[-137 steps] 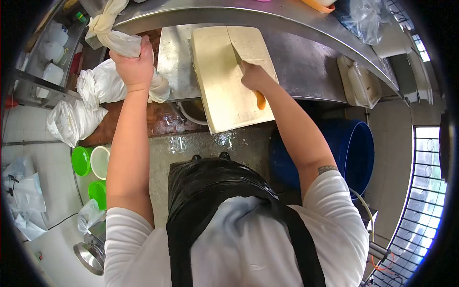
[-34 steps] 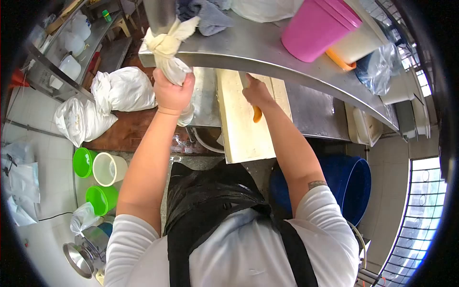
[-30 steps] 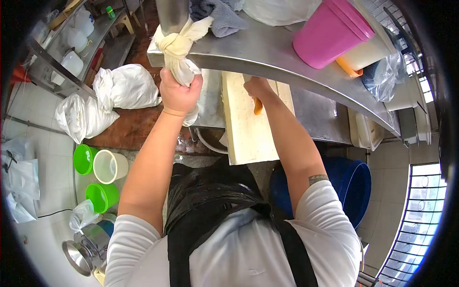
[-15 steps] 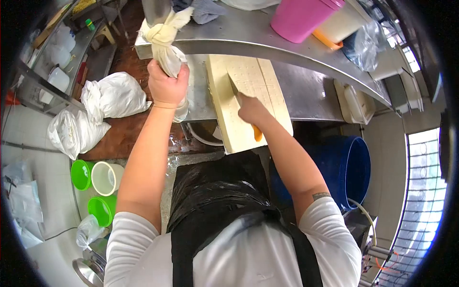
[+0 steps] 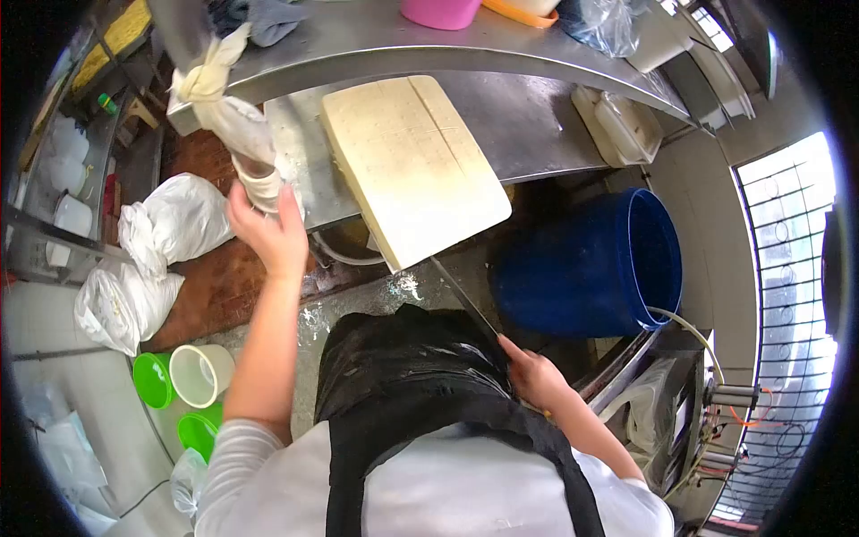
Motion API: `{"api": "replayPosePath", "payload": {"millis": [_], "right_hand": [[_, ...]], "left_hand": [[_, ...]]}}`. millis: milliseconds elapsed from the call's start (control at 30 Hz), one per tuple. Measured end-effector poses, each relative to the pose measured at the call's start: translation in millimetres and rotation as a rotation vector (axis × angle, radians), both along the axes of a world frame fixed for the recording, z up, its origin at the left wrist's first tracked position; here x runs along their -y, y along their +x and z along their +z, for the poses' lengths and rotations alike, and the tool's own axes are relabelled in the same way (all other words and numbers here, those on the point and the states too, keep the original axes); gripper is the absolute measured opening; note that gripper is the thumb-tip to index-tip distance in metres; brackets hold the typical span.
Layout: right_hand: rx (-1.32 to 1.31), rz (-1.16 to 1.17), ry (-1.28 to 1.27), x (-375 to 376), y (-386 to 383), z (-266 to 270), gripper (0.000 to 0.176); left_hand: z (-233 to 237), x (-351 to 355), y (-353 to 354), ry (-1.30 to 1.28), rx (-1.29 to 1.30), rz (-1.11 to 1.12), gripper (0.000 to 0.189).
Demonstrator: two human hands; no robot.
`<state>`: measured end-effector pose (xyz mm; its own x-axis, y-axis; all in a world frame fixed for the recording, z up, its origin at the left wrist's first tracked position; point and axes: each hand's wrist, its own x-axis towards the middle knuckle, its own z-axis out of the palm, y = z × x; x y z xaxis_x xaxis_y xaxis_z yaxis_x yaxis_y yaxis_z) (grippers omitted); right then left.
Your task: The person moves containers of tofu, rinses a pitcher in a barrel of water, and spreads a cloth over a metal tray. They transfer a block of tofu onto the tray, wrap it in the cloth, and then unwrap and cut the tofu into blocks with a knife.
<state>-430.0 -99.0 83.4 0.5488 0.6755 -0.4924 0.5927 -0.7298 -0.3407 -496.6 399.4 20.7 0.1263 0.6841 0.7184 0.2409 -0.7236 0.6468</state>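
My left hand (image 5: 271, 234) is around the lower end of a pale cloth (image 5: 237, 125), thumb on one side and fingers on the other. The cloth is knotted onto a metal pipe (image 5: 179, 31) and hangs down from it. My right hand (image 5: 537, 378) grips a long knife (image 5: 465, 295) low by my apron, its blade pointing up and left toward the near corner of a slab. That slab (image 5: 407, 170) is large, pale and cheese-like, with a straight cut line along its right part. It rests on the metal table (image 5: 528, 125) and overhangs the front edge.
A metal shelf (image 5: 358, 76) crosses above the table, bearing a pink bucket (image 5: 440, 11). The blue barrel (image 5: 573, 268) lies right of the slab. White sacks (image 5: 179, 224) sit on the floor at left, near green buckets (image 5: 154, 380) and a white bucket (image 5: 201, 374).
My right hand has drawn the knife off the slab's top, down toward my body. My left hand has slid to the cloth's lower end. The view has shifted.
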Motion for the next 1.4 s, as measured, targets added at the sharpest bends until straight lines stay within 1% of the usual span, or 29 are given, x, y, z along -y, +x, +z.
{"api": "replayPosePath", "payload": {"millis": [33, 67, 100, 133, 167, 200, 233, 300, 367, 433, 500, 600, 633, 667, 700, 733, 800, 867, 900, 967, 1000, 1067, 1100, 1167, 1200, 1233, 1300, 1367, 1400], "right_hand": [[-0.052, -0.011, 0.020, 28.6, -3.9, 2.2, 0.076], [-0.048, -0.022, 0.019, 46.3, -12.7, 3.5, 0.076], [-0.058, -0.144, 0.049, 60.2, -20.0, 5.1, 0.073], [-0.069, -0.265, 0.079, 67.5, -21.9, 6.4, 0.071], [-0.068, -0.270, 0.077, 67.4, -18.1, -4.6, 0.071], [0.085, -0.294, 0.264, 62.4, -8.8, -29.3, 0.062], [0.238, -0.313, 0.453, 55.0, 2.9, -52.6, 0.054], [0.050, -0.534, 0.302, 22.1, 49.6, -80.9, 0.039], [0.070, -0.572, 0.408, -20.2, 97.3, -108.9, 0.036], [0.026, -0.709, 0.672, -60.9, 132.8, -146.6, 0.040], [-0.011, -0.849, 0.851, -104.3, 162.6, -162.1, 0.040], [-0.339, -1.118, 1.172, -158.5, 189.6, -143.1, 0.041], [-0.360, -1.103, 1.177, -168.0, 193.5, -137.1, 0.041], [-0.440, -1.196, 1.232, -176.0, 197.1, -131.6, 0.043], [-0.524, -1.292, 1.281, -181.6, 200.6, -126.0, 0.045], [-0.494, -1.301, 1.249, -182.0, 203.1, -123.2, 0.049], [-0.503, -1.240, 1.198, -173.5, 210.9, -129.7, 0.049], [-0.486, -1.150, 1.147, -162.1, 220.8, -141.2, 0.049], [-0.496, -1.151, 1.147, -156.1, 227.7, -148.0, 0.049], [-0.468, -1.035, 1.164, -147.8, 244.1, -149.6, 0.045], [-0.430, -1.009, 1.120, -142.8, 255.5, -146.3, 0.038], [-0.439, -0.979, 1.082, -136.6, 285.4, -132.5, 0.036], [-0.446, -0.945, 1.040, -133.8, 302.6, -129.0, 0.034], [-0.616, -0.821, 1.096, -122.6, 352.2, -143.9, 0.031], [-0.632, -0.799, 1.101, -118.7, 373.8, -140.4, 0.030], [-0.646, -0.778, 1.104, -115.1, 391.1, -134.4, 0.028], [-0.548, -0.732, 1.065, -106.0, 412.4, -123.7, 0.030], [-0.446, -0.732, 1.103, -97.6, 410.3, -103.3, 0.038], [-0.396, -0.730, 1.091, -92.2, 404.7, -95.8, 0.036]], "left_hand": [[-23.9, 21.2, -4.2, -0.135, -0.025, -0.018, 0.063], [-63.1, 35.8, -3.4, -0.280, -0.046, -0.005, 0.049], [-100.4, 47.6, 0.2, -0.540, 0.032, -0.200, 0.034], [-119.5, 65.4, 8.1, -0.637, -0.053, -0.275, 0.025], [-123.7, 78.2, 17.5, -0.986, -0.076, -0.427, 0.022], [-127.4, 90.3, 22.9, -1.380, -0.139, -0.469, 0.024], [-125.1, 98.8, 35.9, -1.500, -0.133, -0.490, 0.029], [-138.3, 101.2, 54.0, -1.700, -0.083, -0.666, 0.027], [-136.4, 102.5, 62.3, -1.723, -0.081, -0.680, 0.025], [-133.1, 105.0, 67.3, -1.743, -0.067, -0.678, 0.023], [-132.8, 108.2, 63.1, -1.760, -0.099, -0.611, 0.018], [-147.3, 110.5, 60.9, -1.702, -0.143, -0.593, 0.017], [-150.7, 110.4, 60.7, -1.688, -0.161, -0.577, 0.017], [-137.2, 121.3, 64.3, -1.694, -0.126, -0.481, 0.018], [-136.7, 124.3, 61.5, -1.682, -0.114, -0.462, 0.018], [-143.2, 127.8, 56.8, -1.666, -0.151, -0.498, 0.018], [-141.4, 141.1, 51.9, -1.645, -0.187, -0.518, 0.019], [-128.2, 167.9, 57.3, -1.773, -0.163, -0.479, 0.021], [-131.4, 180.7, 59.5, -1.770, -0.166, -0.470, 0.021], [-142.8, 204.7, 65.7, -1.927, -0.190, -0.486, 0.026], [-145.7, 216.7, 70.2, -1.923, -0.196, -0.484, 0.026], [-142.8, 239.5, 87.5, -2.093, -0.048, -0.714, 0.031], [-142.4, 247.9, 100.9, -2.093, -0.057, -0.713, 0.031], [-141.6, 265.4, 127.6, -2.150, -0.127, -1.022, 0.032], [-154.5, 268.9, 141.4, -2.271, 0.016, -1.174, 0.036], [-159.5, 274.0, 157.0, -2.273, 0.012, -1.175, 0.036], [-161.8, 286.3, 192.2, -2.238, -0.122, -1.158, 0.046], [-151.3, 296.3, 230.6, -2.098, -0.336, -1.151, 0.056], [-156.2, 296.9, 247.0, -2.055, -0.379, -1.181, 0.058]]}}
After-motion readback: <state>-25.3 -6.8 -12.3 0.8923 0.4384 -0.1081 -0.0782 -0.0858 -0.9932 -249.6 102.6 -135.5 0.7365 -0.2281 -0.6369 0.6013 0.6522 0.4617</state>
